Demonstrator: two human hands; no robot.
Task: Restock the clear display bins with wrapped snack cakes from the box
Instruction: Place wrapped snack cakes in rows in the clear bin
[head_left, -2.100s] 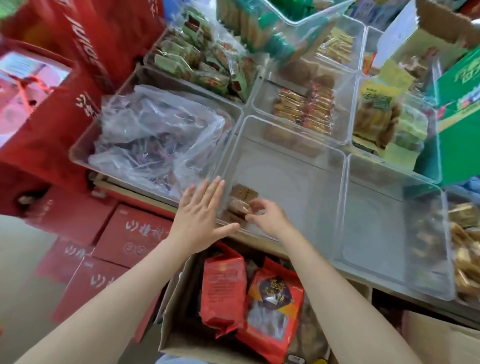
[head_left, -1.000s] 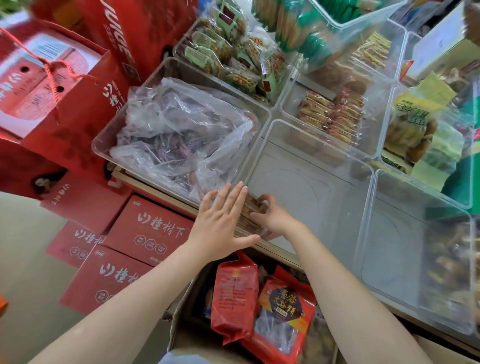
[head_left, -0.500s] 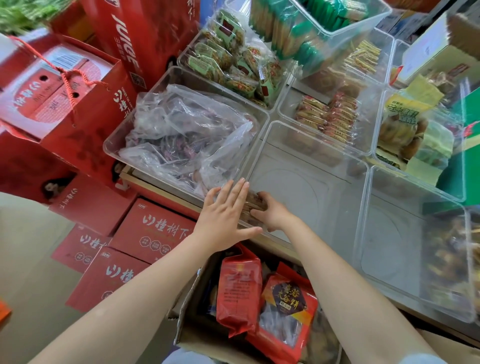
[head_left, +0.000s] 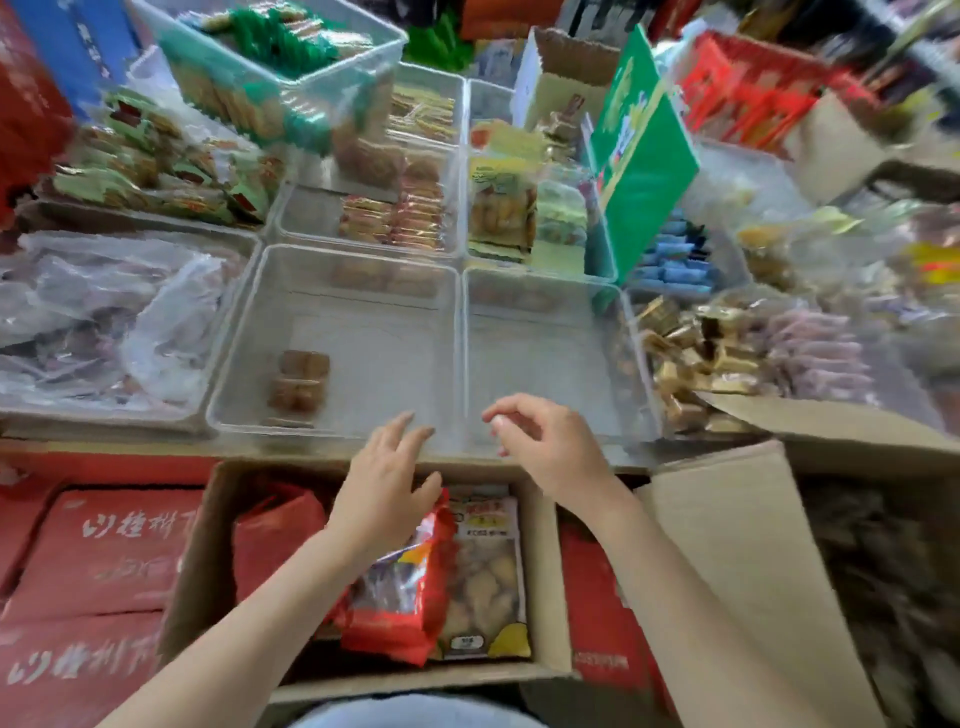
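Snack cakes (head_left: 298, 383): small brown wrapped stack in the near-left corner of a clear bin (head_left: 358, 275), long axis running front to back, otherwise bare floor. Supply: red packets (head_left: 402, 587) in the open cardboard box (head_left: 540, 561) directly below both hands. Left hand (head_left: 384, 488): grip slack, fingers spread, holding nothing, over the box's far edge and nearer the packets. Right hand (head_left: 550, 447): fingers loosely curled, empty, at the bin's near rim. Next pick judged downward, left side favoured.
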